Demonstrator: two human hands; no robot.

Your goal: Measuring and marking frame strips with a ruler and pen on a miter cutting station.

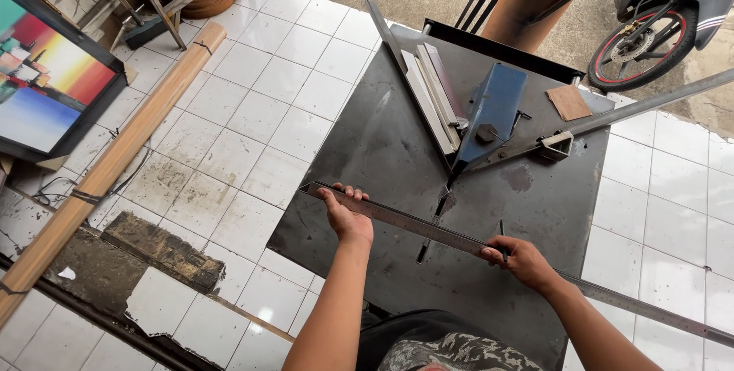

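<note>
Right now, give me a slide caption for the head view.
Left hand presses a steel ruler on a dark metal table while the right hand marks along it with a pencil.

White-tiled floor in daylight, open to a concrete yard

A framed painting leaned at far left beside a long wooden moulding; a motorcycle stood far right, and broken tiles exposed dark ground near left.
</note>
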